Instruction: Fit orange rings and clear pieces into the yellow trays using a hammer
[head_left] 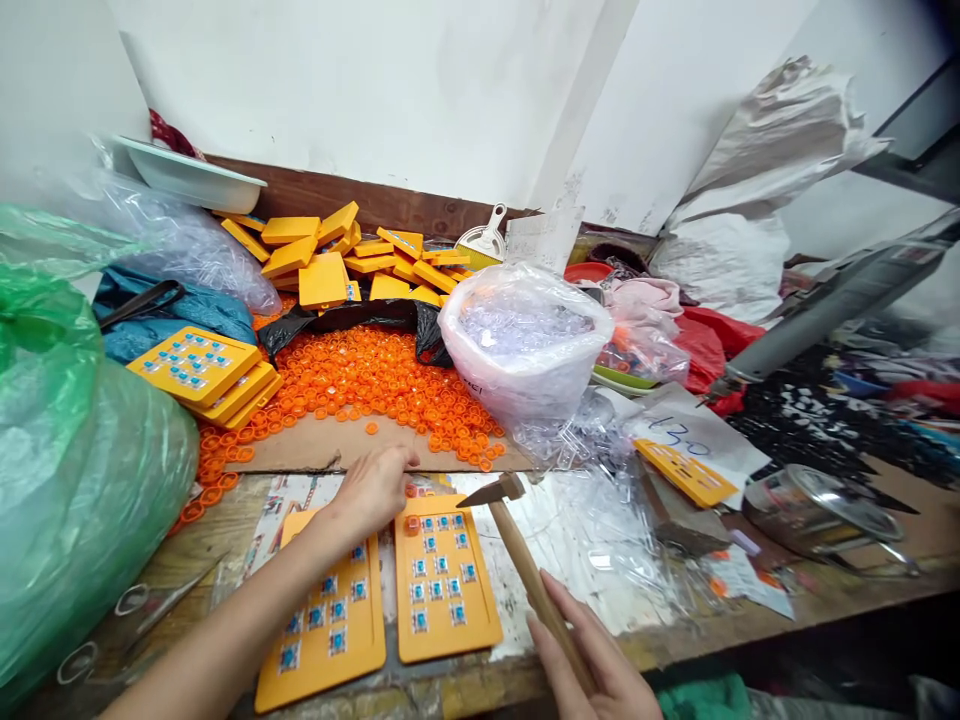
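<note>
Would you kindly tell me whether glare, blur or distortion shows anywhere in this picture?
Head view: bright glints on the clear plastic pieces and metal pot; head view, left edge: the green bag looks stretched and soft; head view, top right: the corner falls dark; head view, lower middle: the hammer and yellow board look fairly clear.

Left forearm (255,612): bare, enters at lower left of frame, slants up toward centre. Left grip (379,488): bare hand, just left of frame centre, back of hand uppermost, fingers bent; fingertips partly hidden, closure unclear. Right grip (592,655): bare hand, bottom edge right of centre, digits pointing upper left, curled and closed in hold. Right forearm: out of frame. Hands well apart.
</note>
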